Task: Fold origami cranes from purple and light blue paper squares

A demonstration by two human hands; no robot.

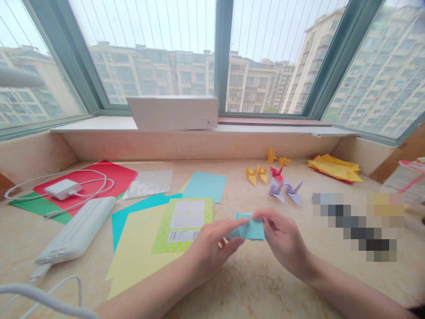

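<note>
A small folded piece of light blue origami paper is held between my two hands, just above the stone surface. My left hand pinches its left side, thumb below and index finger laid across the top. On the other side, my right hand grips the upper right edge between thumb and fingers. Beyond the hands stand finished paper cranes: two lilac cranes, a red crane and several orange-yellow ones, among them one crane at the left of the group.
Left of my hands lie a green dotted paper packet, yellow sheets and a light blue sheet. A white power strip, a charger and cables occupy the far left. Yellow papers lie back right. A white box sits on the sill.
</note>
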